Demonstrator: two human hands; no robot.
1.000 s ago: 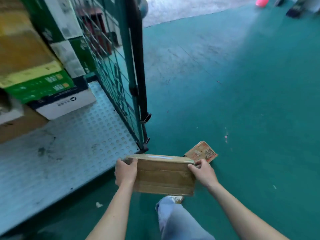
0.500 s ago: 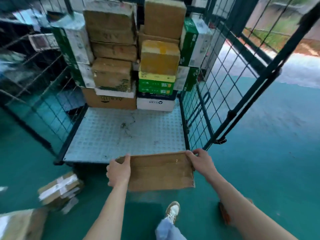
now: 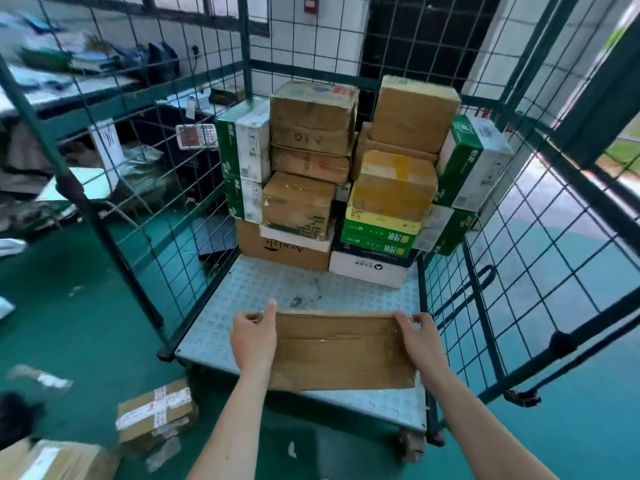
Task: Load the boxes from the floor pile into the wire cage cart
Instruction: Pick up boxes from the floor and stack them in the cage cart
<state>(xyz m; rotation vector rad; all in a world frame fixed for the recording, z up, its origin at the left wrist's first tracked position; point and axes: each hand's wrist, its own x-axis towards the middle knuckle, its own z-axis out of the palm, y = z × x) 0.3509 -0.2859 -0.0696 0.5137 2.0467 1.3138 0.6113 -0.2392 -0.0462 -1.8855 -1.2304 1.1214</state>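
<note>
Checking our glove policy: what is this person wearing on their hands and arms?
Nothing visible. The left hand and right hand are ungloved, with no ring, watch or wristband showing. The left forearm and right forearm are bare down to the picture's bottom edge; no sleeve is in view.

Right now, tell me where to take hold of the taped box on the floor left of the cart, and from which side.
Take the taped box by its two short ends, one hand on each, reaching down from above. It lies flat with its broad taped face up and looks too wide for one hand. Set the flat box down first.
</note>
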